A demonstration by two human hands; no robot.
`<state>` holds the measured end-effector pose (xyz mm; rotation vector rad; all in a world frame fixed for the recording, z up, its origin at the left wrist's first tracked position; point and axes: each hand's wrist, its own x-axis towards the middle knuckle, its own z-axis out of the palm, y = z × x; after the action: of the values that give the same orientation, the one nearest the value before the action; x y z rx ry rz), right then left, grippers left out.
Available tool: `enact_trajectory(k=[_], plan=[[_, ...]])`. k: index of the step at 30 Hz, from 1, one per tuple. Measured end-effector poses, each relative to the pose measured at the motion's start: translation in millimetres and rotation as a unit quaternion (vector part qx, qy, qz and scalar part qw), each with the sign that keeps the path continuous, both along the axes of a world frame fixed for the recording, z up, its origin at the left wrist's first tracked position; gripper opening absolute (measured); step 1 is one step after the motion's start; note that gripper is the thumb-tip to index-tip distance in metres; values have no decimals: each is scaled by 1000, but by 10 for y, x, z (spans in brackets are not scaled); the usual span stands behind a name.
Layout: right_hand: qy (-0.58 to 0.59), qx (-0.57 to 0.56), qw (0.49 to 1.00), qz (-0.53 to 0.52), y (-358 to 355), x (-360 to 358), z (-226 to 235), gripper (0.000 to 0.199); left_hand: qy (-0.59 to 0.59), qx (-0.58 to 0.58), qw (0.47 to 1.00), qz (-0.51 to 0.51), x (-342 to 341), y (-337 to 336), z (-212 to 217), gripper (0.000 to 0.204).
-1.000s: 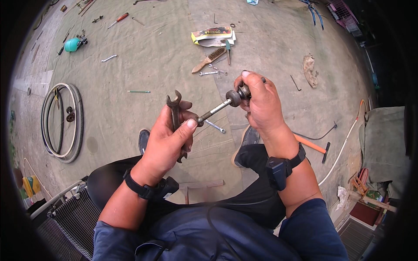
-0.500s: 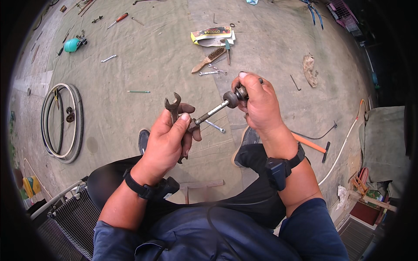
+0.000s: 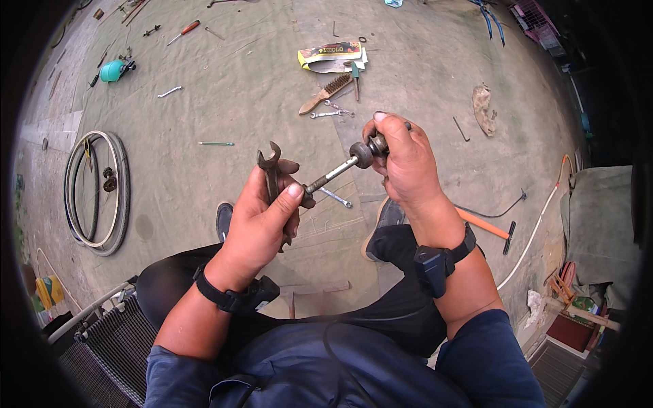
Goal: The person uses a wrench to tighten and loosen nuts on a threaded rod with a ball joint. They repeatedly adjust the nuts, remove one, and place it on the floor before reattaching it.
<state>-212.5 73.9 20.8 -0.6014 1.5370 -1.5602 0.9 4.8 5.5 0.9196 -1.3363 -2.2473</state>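
The left hand holds a wrench in its curled fingers, thumb against the rod's lower end; the rod slants up rightward between both hands; probably steel, so stiff, weighty, perhaps greasy; the thick collar should grip best; the right hand clasps the upper end.

A creased grey-green groundsheet covers the concrete floor (bare past the sheet's left edge). A metal-framed mesh seat stands nearer.
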Motion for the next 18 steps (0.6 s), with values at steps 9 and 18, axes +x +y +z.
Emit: enact_trajectory(k=[9, 18], plan=[[-3, -3, 1000, -3, -5, -6, 14, 36, -5, -46, 999, 25, -19, 32, 15, 36], [-2, 5, 1000, -4, -2, 5, 5, 36, -10, 3, 1000, -16, -6, -20, 36, 30]])
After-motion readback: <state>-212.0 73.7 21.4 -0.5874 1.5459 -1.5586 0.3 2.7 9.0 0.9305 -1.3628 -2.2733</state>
